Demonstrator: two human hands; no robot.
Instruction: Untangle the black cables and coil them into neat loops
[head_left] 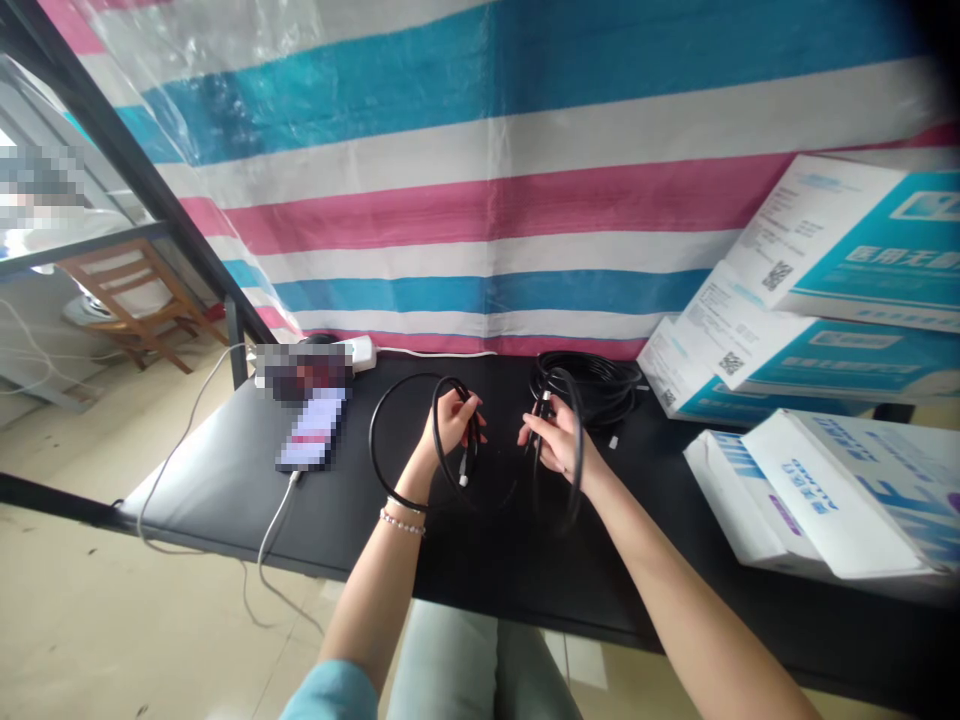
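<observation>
My left hand (pixel 452 420) is closed around a black cable (pixel 386 420) that loops in a wide ring to its left, with a white plug end hanging below the fingers. My right hand (pixel 551 432) grips another coiled black cable (pixel 574 470) that wraps over the wrist, its light connector held up between the fingers. Both hands hover just above the black table (pixel 225 480), a short gap apart. A pile of more black cables (pixel 600 385) lies on the table behind my right hand.
A phone (pixel 313 430) with a white charging lead lies left of my hands, by a white power strip (pixel 360 352). White and blue boxes (pixel 825 300) are stacked at the right, more (pixel 825 490) in front. A striped tarp hangs behind the table.
</observation>
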